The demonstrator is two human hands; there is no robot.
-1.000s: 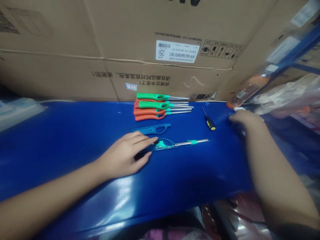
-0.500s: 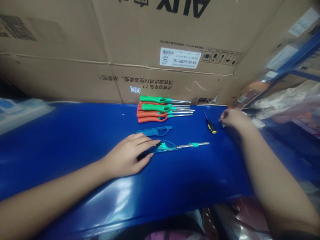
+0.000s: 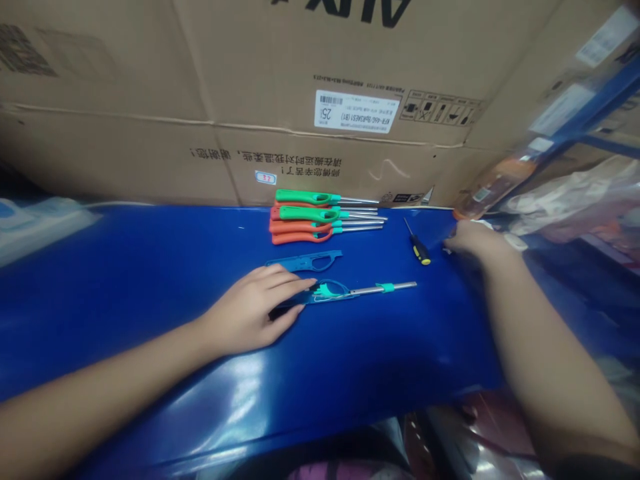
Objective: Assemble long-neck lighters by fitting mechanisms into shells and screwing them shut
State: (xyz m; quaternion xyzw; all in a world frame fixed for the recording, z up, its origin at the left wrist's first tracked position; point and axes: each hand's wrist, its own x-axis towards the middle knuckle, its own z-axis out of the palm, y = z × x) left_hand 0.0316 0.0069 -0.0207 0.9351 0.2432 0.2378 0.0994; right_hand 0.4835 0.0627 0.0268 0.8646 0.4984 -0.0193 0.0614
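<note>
My left hand (image 3: 260,307) grips the handle end of an opened blue stick lighter (image 3: 340,297), its fingers over the near half. A teal trigger and a metal tube with a teal collar show beyond my fingertips; the handle's rear is hidden. Just behind it lies a separate blue handle half (image 3: 305,261). At the table's right side, my right hand (image 3: 475,240) is closed with the fingertips bunched, and whatever they hold is too small and hidden to make out. A black and yellow screwdriver (image 3: 420,250) lies to the left of that hand.
Several green and orange stick lighters (image 3: 303,227) lie piled against a large cardboard box (image 3: 165,160). A bottle with an orange label (image 3: 500,180) and plastic bags (image 3: 565,200) stand beyond my right hand. White-blue plastic packaging (image 3: 40,227) sits at the left of the blue table (image 3: 165,280).
My right hand has shifted very slightly, its fingers now more hidden behind the knuckles. The left hand keeps its hold on the opened lighter. The whole view has drifted a little.
</note>
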